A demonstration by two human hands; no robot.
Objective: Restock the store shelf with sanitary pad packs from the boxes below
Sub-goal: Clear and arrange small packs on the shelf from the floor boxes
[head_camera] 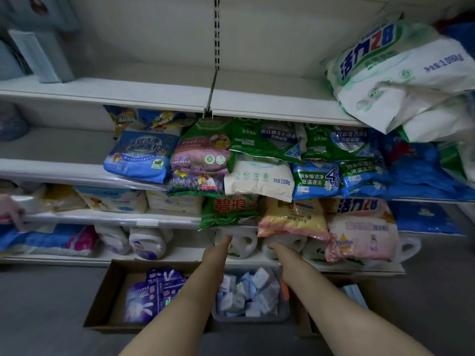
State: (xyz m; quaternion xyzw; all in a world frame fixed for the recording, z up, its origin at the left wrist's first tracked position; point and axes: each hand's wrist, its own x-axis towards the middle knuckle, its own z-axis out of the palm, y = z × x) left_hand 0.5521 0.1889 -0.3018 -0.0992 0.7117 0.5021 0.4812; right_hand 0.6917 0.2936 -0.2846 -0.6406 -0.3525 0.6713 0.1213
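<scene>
glossy plastic detergent bags (pixel 259 177), brown cardboard box (pixel 102 301)

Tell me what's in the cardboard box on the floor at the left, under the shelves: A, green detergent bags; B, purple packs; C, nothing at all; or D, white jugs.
B: the cardboard box on the floor at the left holds purple packs, while the grey bin beside it holds pale blue and white ones.

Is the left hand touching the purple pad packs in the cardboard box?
Apart. The head view shows the left hand up at the bottom shelf, well above the purple pad packs.
</scene>
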